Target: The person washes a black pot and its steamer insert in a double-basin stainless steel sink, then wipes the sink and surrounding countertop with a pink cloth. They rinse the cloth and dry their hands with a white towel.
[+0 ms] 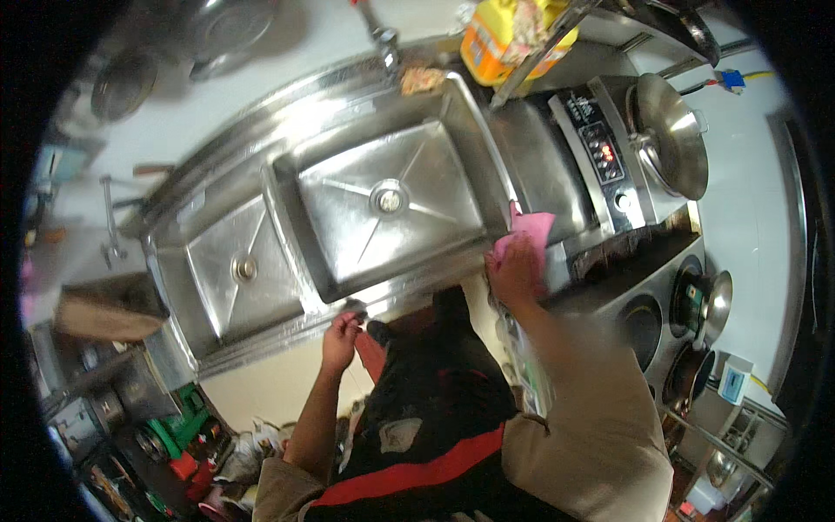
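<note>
My right hand [516, 271] presses a pink cloth [535, 230] onto the right front corner of a stainless steel double sink [385, 297], beside the metal counter. At the sink's front rim, my left hand [340, 342] pinches a small dark object [354, 305], too blurred to name. The larger basin [417, 163] has a round drain strainer [389, 200] at its middle. To its left lies the smaller basin [241, 228], with a drain of its own. Along the right rim of the larger basin runs a bright metal spout [483, 130].
A yellow and orange container [502, 42] stands behind a metal post at the back. Right of the sink are an appliance with a lit control panel [603, 153], a large metal wok [675, 137] and cooktop burners [639, 329]. A brown box [111, 313] sits at the left.
</note>
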The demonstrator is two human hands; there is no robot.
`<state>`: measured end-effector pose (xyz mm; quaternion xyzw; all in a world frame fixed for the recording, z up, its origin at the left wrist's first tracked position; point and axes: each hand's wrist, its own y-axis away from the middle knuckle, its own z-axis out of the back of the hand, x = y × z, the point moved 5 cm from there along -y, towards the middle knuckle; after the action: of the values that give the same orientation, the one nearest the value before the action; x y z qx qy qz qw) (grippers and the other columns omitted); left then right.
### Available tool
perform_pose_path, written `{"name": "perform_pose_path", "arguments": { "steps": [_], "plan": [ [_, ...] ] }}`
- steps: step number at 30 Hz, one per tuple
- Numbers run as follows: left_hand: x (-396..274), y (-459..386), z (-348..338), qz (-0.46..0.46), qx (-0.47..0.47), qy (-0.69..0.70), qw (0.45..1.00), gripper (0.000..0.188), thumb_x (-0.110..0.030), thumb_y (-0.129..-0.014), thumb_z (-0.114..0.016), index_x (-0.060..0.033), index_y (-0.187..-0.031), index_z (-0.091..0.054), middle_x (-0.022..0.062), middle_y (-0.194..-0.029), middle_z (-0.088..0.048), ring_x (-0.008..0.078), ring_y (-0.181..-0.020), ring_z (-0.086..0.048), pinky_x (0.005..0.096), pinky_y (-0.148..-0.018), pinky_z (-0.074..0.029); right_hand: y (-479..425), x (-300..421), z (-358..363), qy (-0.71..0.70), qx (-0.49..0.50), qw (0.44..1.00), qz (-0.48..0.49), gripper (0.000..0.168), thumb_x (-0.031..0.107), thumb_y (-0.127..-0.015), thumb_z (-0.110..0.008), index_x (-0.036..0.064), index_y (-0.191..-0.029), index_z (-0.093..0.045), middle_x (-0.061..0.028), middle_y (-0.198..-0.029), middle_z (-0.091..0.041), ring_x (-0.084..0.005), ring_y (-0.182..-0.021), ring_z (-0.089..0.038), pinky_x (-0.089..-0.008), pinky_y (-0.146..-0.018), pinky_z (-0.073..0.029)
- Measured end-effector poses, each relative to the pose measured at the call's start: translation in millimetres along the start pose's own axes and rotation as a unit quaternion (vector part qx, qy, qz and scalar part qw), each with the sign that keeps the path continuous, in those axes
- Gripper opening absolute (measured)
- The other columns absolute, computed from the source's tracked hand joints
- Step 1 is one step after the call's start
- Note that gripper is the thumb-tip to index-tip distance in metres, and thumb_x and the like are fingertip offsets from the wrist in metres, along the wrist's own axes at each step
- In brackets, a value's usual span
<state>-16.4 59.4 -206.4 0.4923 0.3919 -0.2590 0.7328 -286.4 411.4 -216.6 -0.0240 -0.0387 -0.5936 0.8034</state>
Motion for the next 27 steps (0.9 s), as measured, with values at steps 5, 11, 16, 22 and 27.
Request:
{"name": "perform_pose_path", "arguments": {
  "steps": [5, 11, 16, 22, 27],
  "plan": [
    [115, 99, 87, 0.061, -0.099, 0.114, 0.987, 0.023, -0.014, -0.101, -0.055, 0.0016, -0.118, -0.058, 0.0117, -0.100, -0.070, 0.0168, -0.085, -0.065, 0.0294, -0.077, -0.053, 80, 212, 0, -0.308, -0.033, 0.912, 0.268, 0.050, 0.023, -0.096, -0.051, 0.004, -0.142, -0.045, -0.0173, -0.143, -0.047, -0.0325, -0.134, -0.043, -0.0477, -0.114, -0.030],
    [227, 245, 151, 0.140, -0.253, 0.204, 0.935, 0.021, -0.015, -0.102, -0.054, 0.0013, -0.115, -0.057, 0.0094, -0.094, -0.069, 0.0137, -0.076, -0.062, 0.0278, -0.069, -0.051, 184, 427, -70, -0.215, 0.031, 0.860, 0.462, 0.056, 0.014, -0.089, -0.049, -0.001, -0.142, -0.045, -0.0194, -0.151, -0.042, -0.0355, -0.145, -0.032, -0.0506, -0.122, -0.019],
    [283, 301, 136, 0.125, -0.340, 0.264, 0.894, 0.015, -0.015, -0.101, -0.057, -0.0014, -0.107, -0.061, 0.0068, -0.093, -0.067, 0.0134, -0.078, -0.061, 0.0278, -0.069, -0.052, 229, 565, -92, 0.061, -0.041, 0.798, 0.598, 0.056, 0.019, -0.096, -0.035, -0.003, -0.147, -0.035, -0.0228, -0.157, -0.030, -0.0365, -0.147, -0.025, -0.0496, -0.123, -0.014],
    [273, 292, 135, 0.122, -0.368, 0.327, 0.862, 0.032, -0.019, -0.099, -0.061, -0.0021, -0.126, -0.056, 0.0089, -0.112, -0.066, 0.0196, -0.101, -0.063, 0.0340, -0.088, -0.051, 259, 681, -64, -0.320, 0.274, 0.744, 0.518, 0.045, 0.005, -0.094, -0.044, -0.001, -0.138, -0.050, -0.0139, -0.143, -0.052, -0.0239, -0.134, -0.046, -0.0427, -0.116, -0.031],
    [194, 296, 223, 0.017, -0.524, 0.393, 0.756, 0.051, -0.041, -0.099, -0.057, -0.0021, -0.132, -0.054, 0.0091, -0.129, -0.061, 0.0217, -0.118, -0.056, 0.0406, -0.103, -0.041, 336, 669, 28, -0.359, 0.602, 0.555, 0.448, 0.035, 0.000, -0.095, -0.048, 0.001, -0.129, -0.059, -0.0132, -0.125, -0.065, -0.0194, -0.115, -0.061, -0.0369, -0.103, -0.047]
  ]
}}
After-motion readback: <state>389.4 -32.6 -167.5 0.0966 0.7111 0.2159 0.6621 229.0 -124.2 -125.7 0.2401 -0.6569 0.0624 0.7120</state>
